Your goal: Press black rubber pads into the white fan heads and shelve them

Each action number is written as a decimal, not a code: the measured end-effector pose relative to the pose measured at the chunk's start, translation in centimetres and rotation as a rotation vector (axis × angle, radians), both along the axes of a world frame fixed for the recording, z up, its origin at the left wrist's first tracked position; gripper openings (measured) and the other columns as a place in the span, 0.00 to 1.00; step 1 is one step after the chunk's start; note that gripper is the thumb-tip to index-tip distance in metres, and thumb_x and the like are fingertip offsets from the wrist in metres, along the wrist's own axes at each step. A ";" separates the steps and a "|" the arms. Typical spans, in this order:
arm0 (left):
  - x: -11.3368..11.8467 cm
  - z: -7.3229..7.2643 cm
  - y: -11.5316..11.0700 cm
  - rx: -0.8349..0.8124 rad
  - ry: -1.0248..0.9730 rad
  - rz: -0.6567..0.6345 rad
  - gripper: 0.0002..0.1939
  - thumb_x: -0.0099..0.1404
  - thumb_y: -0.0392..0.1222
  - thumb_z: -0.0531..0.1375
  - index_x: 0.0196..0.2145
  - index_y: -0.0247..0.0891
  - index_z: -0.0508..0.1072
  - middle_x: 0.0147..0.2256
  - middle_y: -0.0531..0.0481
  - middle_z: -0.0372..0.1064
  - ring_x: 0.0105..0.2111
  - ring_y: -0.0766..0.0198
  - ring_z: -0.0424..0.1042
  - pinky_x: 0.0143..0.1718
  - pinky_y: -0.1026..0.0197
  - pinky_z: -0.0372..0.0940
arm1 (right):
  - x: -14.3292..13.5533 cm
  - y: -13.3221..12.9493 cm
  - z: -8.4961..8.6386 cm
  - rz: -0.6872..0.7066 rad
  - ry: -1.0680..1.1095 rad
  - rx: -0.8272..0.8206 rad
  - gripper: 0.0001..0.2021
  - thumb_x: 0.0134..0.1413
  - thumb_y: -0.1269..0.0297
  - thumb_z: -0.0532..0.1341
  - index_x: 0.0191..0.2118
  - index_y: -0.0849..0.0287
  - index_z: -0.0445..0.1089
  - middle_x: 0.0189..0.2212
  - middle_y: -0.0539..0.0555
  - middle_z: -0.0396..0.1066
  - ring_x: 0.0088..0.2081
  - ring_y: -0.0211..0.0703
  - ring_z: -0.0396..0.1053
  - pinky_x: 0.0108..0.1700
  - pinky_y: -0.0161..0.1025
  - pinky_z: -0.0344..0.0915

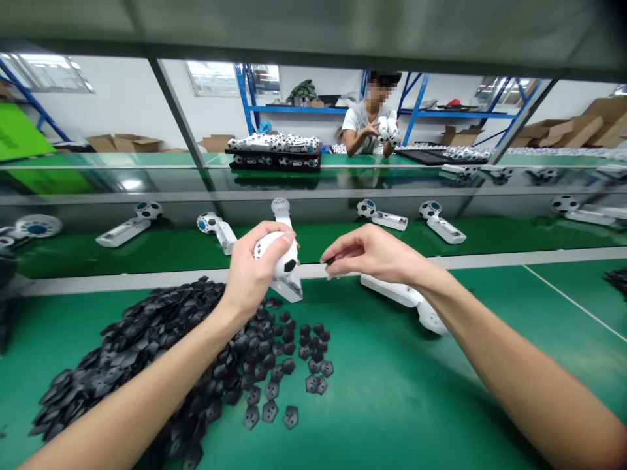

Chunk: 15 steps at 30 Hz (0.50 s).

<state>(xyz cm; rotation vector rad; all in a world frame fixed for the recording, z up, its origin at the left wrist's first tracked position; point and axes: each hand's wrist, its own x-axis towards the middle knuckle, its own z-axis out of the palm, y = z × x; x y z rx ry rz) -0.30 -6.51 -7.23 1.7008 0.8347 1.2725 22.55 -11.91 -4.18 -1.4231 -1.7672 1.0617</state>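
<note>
My left hand [257, 261] is closed round a white device with a soccer-ball head [281, 251]; one black pentagon shows on the ball, and the handle sticks out below my fingers. To its right, my right hand [362, 251] pinches a small black pentagon piece [330, 261] between thumb and fingertips, a short gap from the ball. Under my right wrist another white device [392, 290] lies on the green table, partly hidden by the arm. A big heap of black pentagon pieces [161, 326] spreads beneath my left forearm, with several loose ones [290, 416] at its right edge.
Beyond the table's pale edge, a green conveyor [323, 238] carries several soccer-ball devices [443, 222]. Farther back stand black trays [274, 162] full of devices, and a person [369, 124] holding white devices. A shelf [313, 26] hangs overhead; more black pieces [618, 281] lie far right.
</note>
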 end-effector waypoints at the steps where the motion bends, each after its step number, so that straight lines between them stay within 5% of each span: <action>1: -0.3 0.0 0.1 -0.045 -0.006 -0.032 0.13 0.68 0.52 0.66 0.36 0.39 0.77 0.32 0.49 0.77 0.28 0.60 0.73 0.28 0.61 0.66 | 0.0 -0.1 0.0 0.000 0.055 0.042 0.06 0.57 0.66 0.72 0.41 0.59 0.84 0.33 0.51 0.85 0.37 0.43 0.82 0.38 0.32 0.74; 4: -1.1 -0.1 0.2 -0.129 -0.006 -0.134 0.14 0.68 0.53 0.66 0.37 0.39 0.77 0.31 0.48 0.78 0.29 0.58 0.75 0.30 0.60 0.69 | -0.6 -0.2 -0.2 0.004 0.228 0.187 0.05 0.57 0.62 0.73 0.37 0.58 0.85 0.35 0.51 0.85 0.36 0.42 0.82 0.37 0.32 0.76; 7: -1.4 -0.5 0.0 -0.022 -0.012 -0.148 0.15 0.71 0.53 0.63 0.34 0.38 0.77 0.29 0.49 0.76 0.28 0.60 0.74 0.29 0.61 0.68 | -1.7 -0.4 -0.4 0.003 0.380 0.236 0.07 0.56 0.60 0.74 0.37 0.58 0.86 0.32 0.51 0.84 0.32 0.40 0.80 0.34 0.32 0.75; 12: -1.8 -0.4 -1.8 0.240 0.027 -0.065 0.20 0.75 0.56 0.59 0.33 0.40 0.80 0.28 0.50 0.74 0.24 0.63 0.69 0.22 0.61 0.61 | -4.2 -1.9 0.0 0.007 0.597 0.121 0.11 0.53 0.67 0.76 0.43 0.58 0.83 0.28 0.48 0.82 0.30 0.37 0.79 0.36 0.31 0.77; 15: -2.2 0.3 -2.6 0.450 -0.011 -0.030 0.18 0.77 0.53 0.57 0.36 0.42 0.81 0.28 0.51 0.75 0.23 0.63 0.70 0.20 0.60 0.59 | -5.3 -2.9 0.5 0.005 0.745 -0.029 0.15 0.42 0.68 0.82 0.36 0.60 0.80 0.25 0.49 0.82 0.28 0.38 0.80 0.34 0.30 0.76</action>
